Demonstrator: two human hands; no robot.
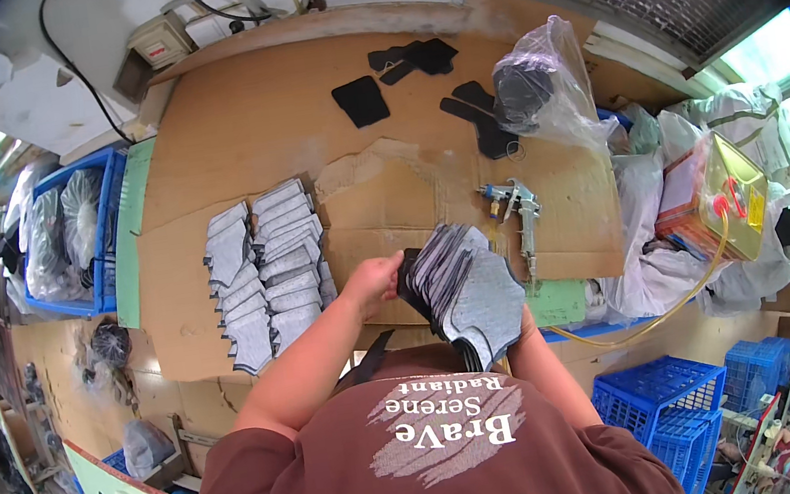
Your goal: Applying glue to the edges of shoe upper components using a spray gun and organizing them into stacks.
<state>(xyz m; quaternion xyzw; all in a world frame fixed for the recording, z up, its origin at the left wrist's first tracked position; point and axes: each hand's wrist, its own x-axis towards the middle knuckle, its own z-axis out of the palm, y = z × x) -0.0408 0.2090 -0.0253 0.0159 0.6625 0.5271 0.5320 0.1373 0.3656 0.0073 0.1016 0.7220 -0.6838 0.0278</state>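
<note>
A fanned stack of grey, black-edged cut fabric pieces (pixel 478 301) is held close to my chest, above the table's near edge. My left hand (pixel 378 282) is closed on the stack's left end, where the pieces show dark. Along the right side of the stack my right hand (pixel 527 326) supports it, with most of its fingers hidden behind the pieces. To the left, similar grey pieces lie overlapped in two columns, a left column (pixel 240 294) and a right column (pixel 290 262). A spray gun (pixel 526 216) rests on the cardboard just beyond my right hand.
Brown cardboard (pixel 226 119) covers the table. Black cut pieces (pixel 361 102) lie toward the back, beside a clear plastic bag (pixel 570 91) with dark contents. A yellow hose (pixel 673 317) runs from a box-shaped can (pixel 728 205) at right. Blue crates (pixel 654 403) stand below.
</note>
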